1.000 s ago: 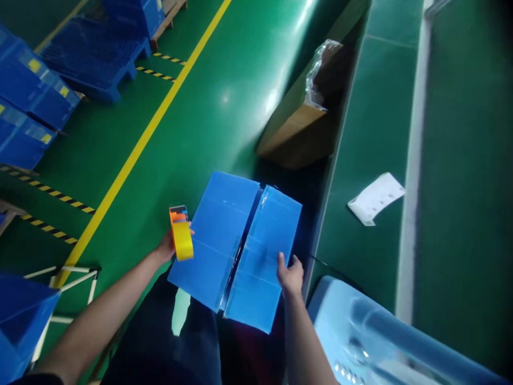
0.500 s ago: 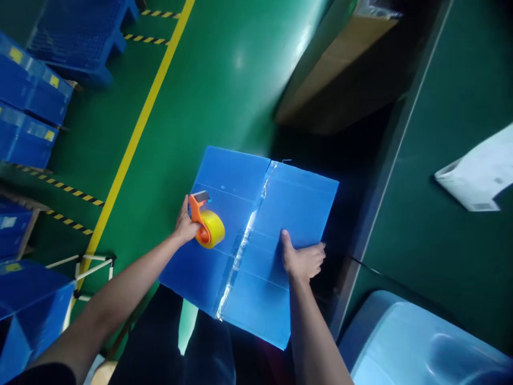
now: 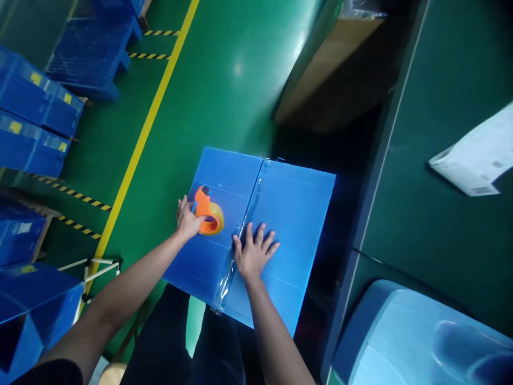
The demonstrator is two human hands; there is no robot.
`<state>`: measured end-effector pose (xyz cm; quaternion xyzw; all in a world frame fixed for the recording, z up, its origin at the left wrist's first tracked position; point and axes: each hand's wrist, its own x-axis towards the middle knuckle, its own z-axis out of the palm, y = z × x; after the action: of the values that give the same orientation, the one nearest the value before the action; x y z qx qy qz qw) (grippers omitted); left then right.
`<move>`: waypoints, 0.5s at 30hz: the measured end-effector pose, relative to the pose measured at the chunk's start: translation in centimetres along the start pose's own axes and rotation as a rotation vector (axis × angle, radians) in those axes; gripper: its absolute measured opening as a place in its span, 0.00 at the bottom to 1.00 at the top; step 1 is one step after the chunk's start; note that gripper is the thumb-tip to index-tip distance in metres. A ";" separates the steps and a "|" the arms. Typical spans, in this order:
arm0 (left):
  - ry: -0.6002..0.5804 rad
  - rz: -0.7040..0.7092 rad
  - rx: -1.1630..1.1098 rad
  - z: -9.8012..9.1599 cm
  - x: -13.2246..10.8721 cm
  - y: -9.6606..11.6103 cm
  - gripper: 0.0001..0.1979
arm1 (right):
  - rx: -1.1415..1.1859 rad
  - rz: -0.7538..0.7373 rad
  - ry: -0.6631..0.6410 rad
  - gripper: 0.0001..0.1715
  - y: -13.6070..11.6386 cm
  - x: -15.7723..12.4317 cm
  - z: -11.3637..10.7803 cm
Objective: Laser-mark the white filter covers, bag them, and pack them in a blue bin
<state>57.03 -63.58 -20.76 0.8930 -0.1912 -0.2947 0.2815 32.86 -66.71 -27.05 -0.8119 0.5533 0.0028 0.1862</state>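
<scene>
A blue box (image 3: 296,214) with a flat top lies in front of my body, and a strip of clear tape (image 3: 256,198) runs along its centre seam. At its left part, my left hand (image 3: 188,218) holds an orange tape dispenser (image 3: 202,202) with a yellowish roll, its fingers by the box's left edge. My right hand (image 3: 254,254) rests flat on the top with its fingers spread, beside and partly over the taped seam. Nothing is held in it.
On the right is a dark green table (image 3: 449,230) with white paper (image 3: 473,155) and a light blue bin (image 3: 401,331). A cardboard box (image 3: 320,80) stands ahead. Blue boxes (image 3: 36,107) and a blue pallet (image 3: 92,59) are at left.
My right hand has let go of the box's right edge and moved left onto the seam, fingers spread. The dispenser has turned in my left hand, and the view has shifted slightly.
</scene>
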 end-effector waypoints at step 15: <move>-0.100 -0.013 -0.235 8.4 -7.4 8.3 0.37 | 0.448 0.119 -0.009 0.36 1.1 0.9 -3.7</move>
<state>44.68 -69.50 -18.12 0.8393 -0.1632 -0.3611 0.3723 31.49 -68.98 -24.16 -0.7164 0.5860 -0.1057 0.3637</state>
